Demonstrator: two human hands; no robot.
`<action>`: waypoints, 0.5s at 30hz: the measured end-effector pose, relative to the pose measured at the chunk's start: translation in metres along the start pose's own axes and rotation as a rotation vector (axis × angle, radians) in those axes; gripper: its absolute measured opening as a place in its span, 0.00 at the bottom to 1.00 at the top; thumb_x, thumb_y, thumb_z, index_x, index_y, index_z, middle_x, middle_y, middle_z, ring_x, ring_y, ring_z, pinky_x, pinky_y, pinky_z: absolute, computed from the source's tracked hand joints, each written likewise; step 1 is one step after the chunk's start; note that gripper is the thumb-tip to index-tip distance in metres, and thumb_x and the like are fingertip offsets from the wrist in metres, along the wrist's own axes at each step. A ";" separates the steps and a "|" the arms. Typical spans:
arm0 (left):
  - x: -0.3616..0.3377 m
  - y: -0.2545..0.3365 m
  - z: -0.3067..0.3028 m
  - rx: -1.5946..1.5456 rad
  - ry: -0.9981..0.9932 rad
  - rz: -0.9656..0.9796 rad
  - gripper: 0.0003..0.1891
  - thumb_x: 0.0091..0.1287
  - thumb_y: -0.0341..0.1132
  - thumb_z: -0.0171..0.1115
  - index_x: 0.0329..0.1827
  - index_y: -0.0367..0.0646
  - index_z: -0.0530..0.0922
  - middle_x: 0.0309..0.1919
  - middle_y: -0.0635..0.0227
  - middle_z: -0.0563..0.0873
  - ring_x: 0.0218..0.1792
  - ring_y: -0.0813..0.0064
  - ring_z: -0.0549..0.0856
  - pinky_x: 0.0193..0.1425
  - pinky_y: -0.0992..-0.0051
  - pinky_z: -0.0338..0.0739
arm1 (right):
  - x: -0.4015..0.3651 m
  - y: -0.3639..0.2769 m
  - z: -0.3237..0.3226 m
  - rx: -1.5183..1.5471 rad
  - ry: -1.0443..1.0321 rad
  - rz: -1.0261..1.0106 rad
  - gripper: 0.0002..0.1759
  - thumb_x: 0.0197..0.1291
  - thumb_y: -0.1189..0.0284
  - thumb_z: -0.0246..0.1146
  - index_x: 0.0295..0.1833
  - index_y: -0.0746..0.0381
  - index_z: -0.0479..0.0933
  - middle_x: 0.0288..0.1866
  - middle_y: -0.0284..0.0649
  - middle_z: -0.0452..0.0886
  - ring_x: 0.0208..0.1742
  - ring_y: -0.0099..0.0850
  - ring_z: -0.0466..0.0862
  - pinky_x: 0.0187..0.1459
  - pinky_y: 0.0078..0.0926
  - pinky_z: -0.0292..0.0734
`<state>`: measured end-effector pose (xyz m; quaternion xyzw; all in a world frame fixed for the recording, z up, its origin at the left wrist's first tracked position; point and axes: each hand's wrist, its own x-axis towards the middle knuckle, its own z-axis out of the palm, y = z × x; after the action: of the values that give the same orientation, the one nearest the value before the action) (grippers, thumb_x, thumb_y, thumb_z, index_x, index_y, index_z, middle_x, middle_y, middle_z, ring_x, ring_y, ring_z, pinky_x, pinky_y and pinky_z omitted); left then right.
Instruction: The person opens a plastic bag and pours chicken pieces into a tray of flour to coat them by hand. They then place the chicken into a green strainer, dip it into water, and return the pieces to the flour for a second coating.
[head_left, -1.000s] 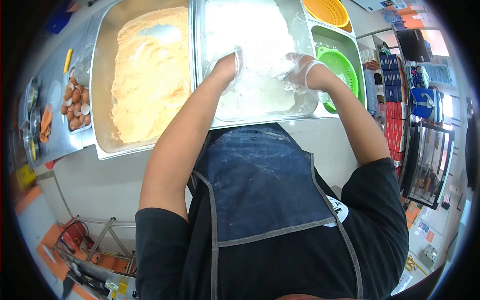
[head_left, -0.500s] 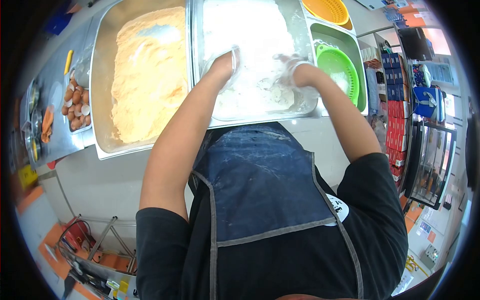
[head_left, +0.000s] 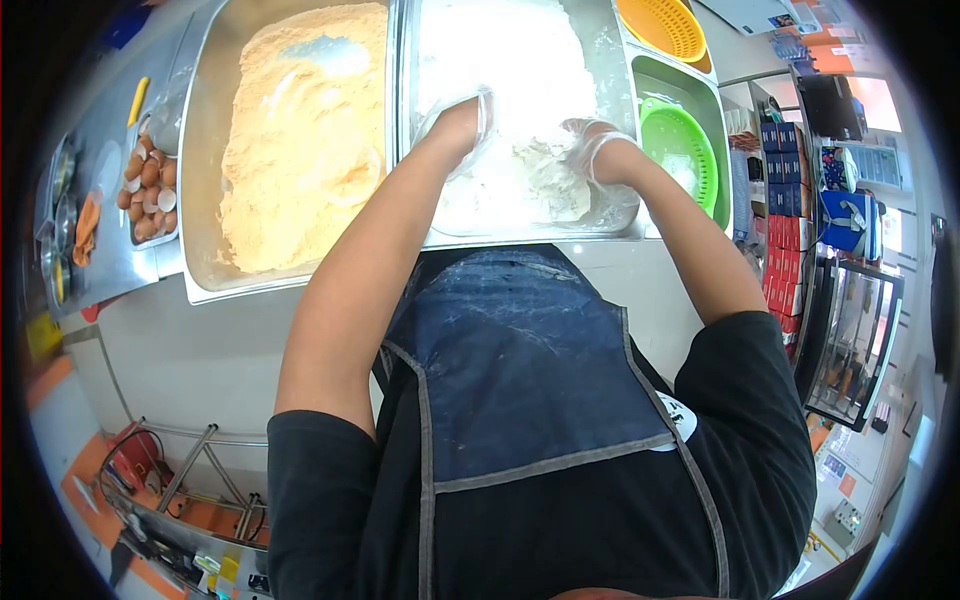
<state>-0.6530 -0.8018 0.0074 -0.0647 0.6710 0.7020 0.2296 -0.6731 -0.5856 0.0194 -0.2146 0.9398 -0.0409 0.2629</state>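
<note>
Both hands wear clear plastic gloves and are in the metal tray of white powder, which looks like flour. My left hand reaches into the left part of the powder; its fingers are lost in the white glare. At the right side of the tray, my right hand is beside a rough, clumpy patch of powder, and its fingers are partly hidden by the glove and powder. I cannot make out anything held in either hand.
A second metal tray with yellowish crumbly powder adjoins on the left. Farther left are eggshells and an orange cloth. A green basket and a yellow basket sit at right.
My right hand has turned and drawn slightly closer to my body at the clumpy patch. My left hand stays in nearly the same place. The whole view has shifted slightly.
</note>
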 end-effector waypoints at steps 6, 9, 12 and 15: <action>0.013 -0.013 -0.001 0.007 0.017 0.046 0.23 0.69 0.42 0.40 0.58 0.35 0.70 0.57 0.56 0.74 0.57 0.66 0.73 0.60 0.70 0.65 | -0.040 -0.028 -0.052 0.144 -0.170 0.111 0.30 0.48 0.73 0.61 0.61 0.63 0.66 0.54 0.55 0.73 0.55 0.44 0.75 0.56 0.30 0.68; 0.012 -0.014 -0.005 0.012 0.013 0.037 0.23 0.68 0.42 0.40 0.58 0.35 0.70 0.57 0.56 0.74 0.57 0.66 0.73 0.60 0.70 0.65 | -0.039 -0.022 -0.050 0.155 -0.205 0.087 0.32 0.47 0.72 0.62 0.62 0.61 0.66 0.55 0.55 0.72 0.56 0.44 0.74 0.56 0.31 0.68; 0.010 -0.015 -0.006 0.017 0.007 0.027 0.22 0.68 0.42 0.41 0.57 0.35 0.70 0.57 0.55 0.74 0.57 0.66 0.73 0.60 0.70 0.65 | -0.030 -0.028 -0.024 -0.017 -0.166 0.051 0.36 0.47 0.70 0.64 0.64 0.60 0.62 0.57 0.56 0.70 0.57 0.44 0.73 0.55 0.32 0.68; 0.012 -0.016 -0.006 0.020 0.004 0.026 0.22 0.68 0.42 0.41 0.57 0.35 0.70 0.57 0.55 0.74 0.57 0.65 0.73 0.60 0.70 0.65 | -0.016 -0.046 0.026 -0.267 -0.129 -0.032 0.40 0.47 0.67 0.66 0.66 0.60 0.57 0.59 0.57 0.68 0.58 0.45 0.72 0.55 0.32 0.68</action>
<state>-0.6583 -0.8055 -0.0128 -0.0549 0.6791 0.6983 0.2196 -0.6299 -0.6198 0.0136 -0.2647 0.9145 0.0943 0.2910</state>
